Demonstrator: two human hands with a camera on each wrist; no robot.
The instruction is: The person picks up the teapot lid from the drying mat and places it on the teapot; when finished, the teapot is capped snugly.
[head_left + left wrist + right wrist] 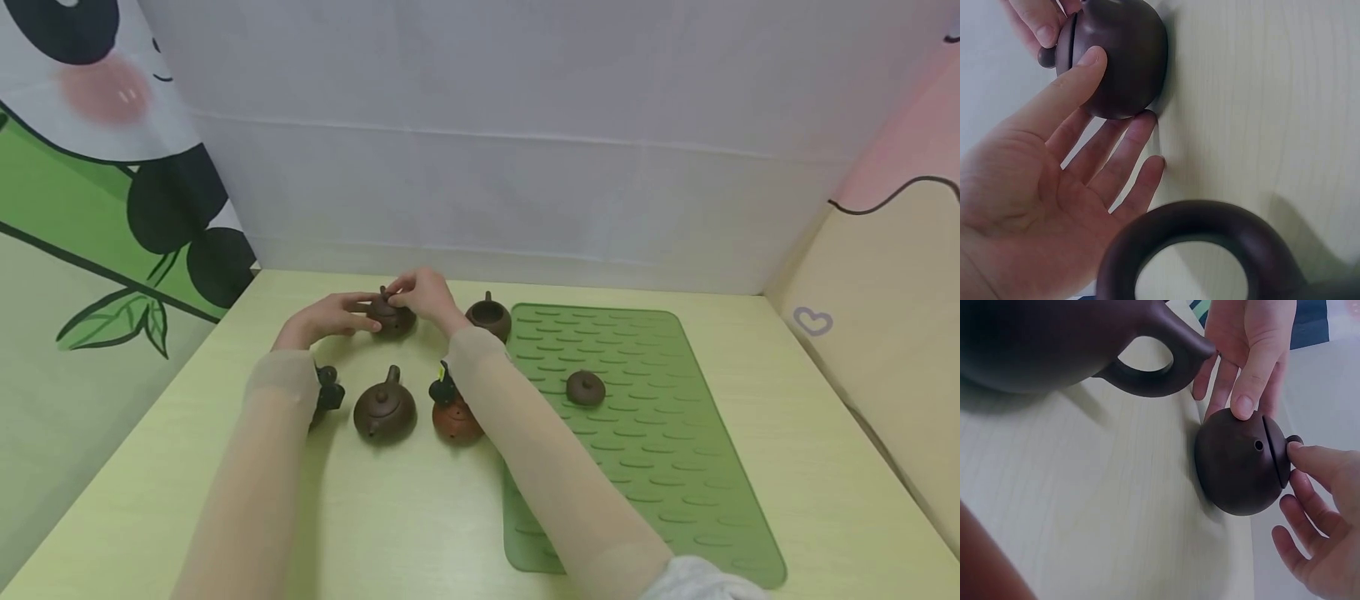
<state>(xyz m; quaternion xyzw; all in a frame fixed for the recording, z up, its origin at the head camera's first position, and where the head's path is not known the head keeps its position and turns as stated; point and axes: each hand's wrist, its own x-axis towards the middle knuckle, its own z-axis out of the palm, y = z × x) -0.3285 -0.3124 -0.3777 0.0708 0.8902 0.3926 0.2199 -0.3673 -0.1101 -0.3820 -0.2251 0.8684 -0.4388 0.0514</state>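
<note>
At the back of the table stands a small dark brown teapot [393,323], its spout toward me. My left hand [333,317] steadies its body, thumb against the near side and fingertips reaching round the far side. The right hand [425,296] pinches the knob of its lid [1277,450] between thumb and fingers. That lid sits over the opening, with a dark seam line between it and the body in the right wrist view. A lidless dark teapot [501,330] stands just right of the right hand, partly behind the wrist. Another round brown lid [585,388] lies on the green mat.
A lidded dark brown teapot [385,417] stands nearer me, between the forearms. Beside it a reddish-brown teapot [456,425] is partly covered by the right arm and wrist camera. The ridged green mat [645,533] covers the table's right side. A white cloth wall [525,200] rises behind.
</note>
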